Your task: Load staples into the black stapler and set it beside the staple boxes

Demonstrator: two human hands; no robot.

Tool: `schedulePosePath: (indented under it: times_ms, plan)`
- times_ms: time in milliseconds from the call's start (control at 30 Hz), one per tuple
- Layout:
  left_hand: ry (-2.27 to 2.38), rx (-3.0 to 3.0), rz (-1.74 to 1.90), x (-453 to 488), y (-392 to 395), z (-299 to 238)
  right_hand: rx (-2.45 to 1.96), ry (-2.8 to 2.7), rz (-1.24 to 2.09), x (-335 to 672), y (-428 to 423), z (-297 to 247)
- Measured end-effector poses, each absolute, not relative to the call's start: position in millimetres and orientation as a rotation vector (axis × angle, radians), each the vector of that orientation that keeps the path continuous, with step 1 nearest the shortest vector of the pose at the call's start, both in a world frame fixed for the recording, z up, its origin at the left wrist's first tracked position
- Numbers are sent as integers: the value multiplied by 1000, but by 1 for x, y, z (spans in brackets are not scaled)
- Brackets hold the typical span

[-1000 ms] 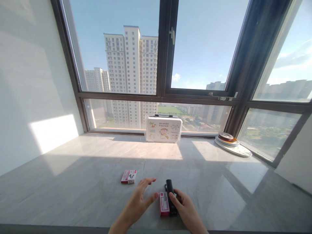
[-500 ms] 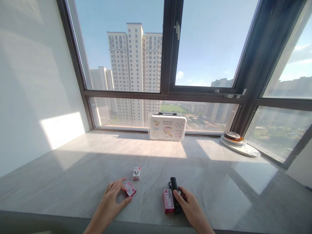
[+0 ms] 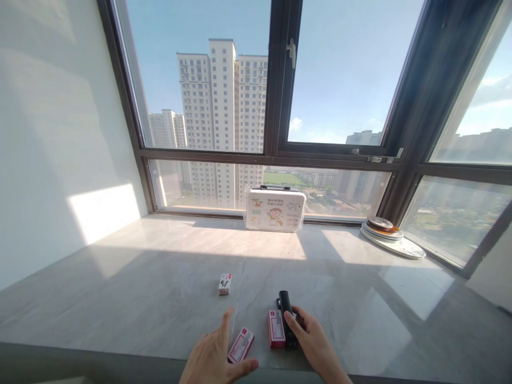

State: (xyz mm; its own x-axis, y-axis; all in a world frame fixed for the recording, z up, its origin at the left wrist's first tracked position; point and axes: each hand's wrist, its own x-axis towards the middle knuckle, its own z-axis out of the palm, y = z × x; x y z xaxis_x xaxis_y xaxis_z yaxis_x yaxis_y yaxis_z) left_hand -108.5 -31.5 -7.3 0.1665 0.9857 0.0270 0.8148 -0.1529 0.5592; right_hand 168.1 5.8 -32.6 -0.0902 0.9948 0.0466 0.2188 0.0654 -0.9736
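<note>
On the marble-look sill, my right hand (image 3: 312,337) wraps round a black stapler (image 3: 286,314), its thumb on top. A pink-and-white staple box (image 3: 276,329) stands against the stapler's left side. To the left, my left hand (image 3: 216,346) is at a second pink-and-white staple box (image 3: 242,344), which lies at a slant. The thumb is at the box's near end and the index finger stretches away from it; the other fingers and the box's left edge are hidden. Farther back sits a small white-and-red box (image 3: 224,284) with a dark picture on it.
A white case (image 3: 276,210) with cartoon prints, in clear wrapping, stands against the window. A stack of plates (image 3: 394,242) lies in the right corner. Dark window frames (image 3: 208,156) border the sill at the back, and a white wall (image 3: 52,160) rises on the left.
My left hand and its staple box have moved right and nearer to me, and the box has turned. The index finger now points out. The stapler and my right hand have stayed in place.
</note>
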Motion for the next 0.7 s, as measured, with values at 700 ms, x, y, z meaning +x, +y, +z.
schedulePosePath:
  times_ms: [700]
  plan:
    - [1344,2140,807,-57,2,20,-1385,-1451,994,169,5,-31]
